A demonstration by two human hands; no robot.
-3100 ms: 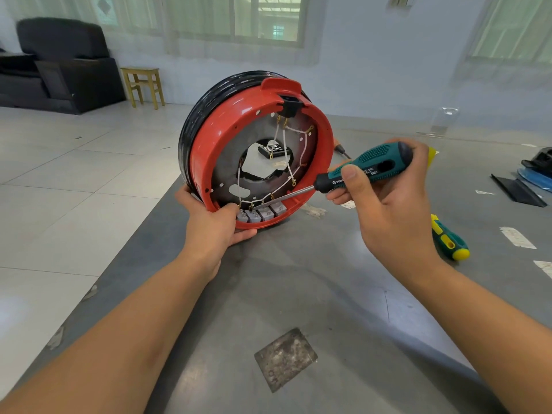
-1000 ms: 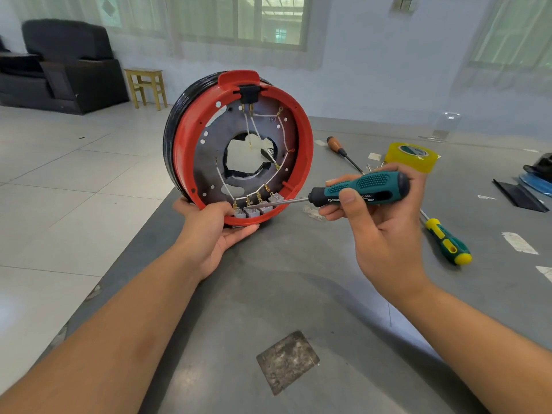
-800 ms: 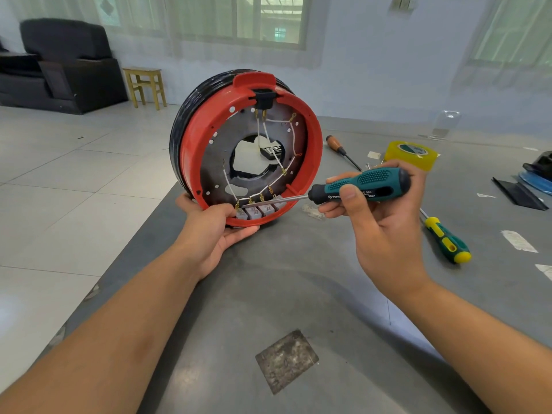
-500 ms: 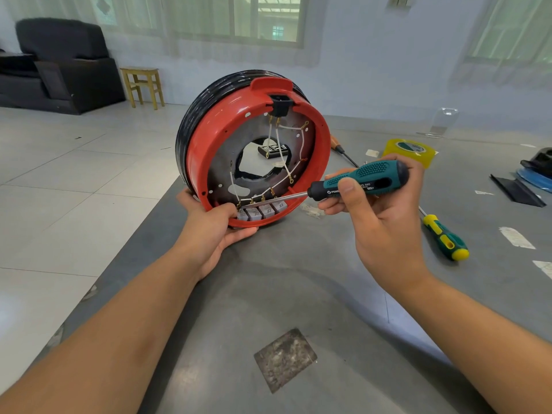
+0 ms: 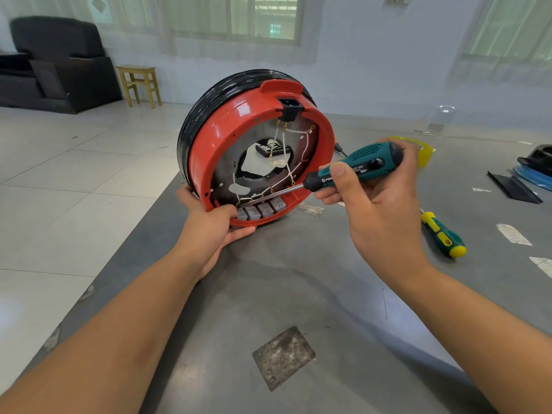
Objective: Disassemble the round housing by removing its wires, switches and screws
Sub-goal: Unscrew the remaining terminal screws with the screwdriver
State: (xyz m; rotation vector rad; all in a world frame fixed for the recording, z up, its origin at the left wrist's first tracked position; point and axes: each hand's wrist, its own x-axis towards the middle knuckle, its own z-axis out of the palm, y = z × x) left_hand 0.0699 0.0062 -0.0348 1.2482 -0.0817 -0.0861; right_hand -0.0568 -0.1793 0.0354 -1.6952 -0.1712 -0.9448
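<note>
A: Round housing (image 5: 209,150) is standing on edge near the tabletop's (image 5: 298,294) left edge, open face turned toward the wearer and slightly right, axle axis running roughly level away from the camera. Left hand (image 5: 209,231) is gripping its lower rim.

B: Right hand (image 5: 373,204) is wrapping the screwdriver (image 5: 352,168); the shaft is lying nearly level, tip pointing left at the grey switches (image 5: 261,209).

A: Risk, as I judge it: the tip is sitting among the white wires (image 5: 283,177). A slip could be snagging a wire or jabbing the left thumb just beside it.

B: Also, the housing could be rolling if the grip loosens.
</note>
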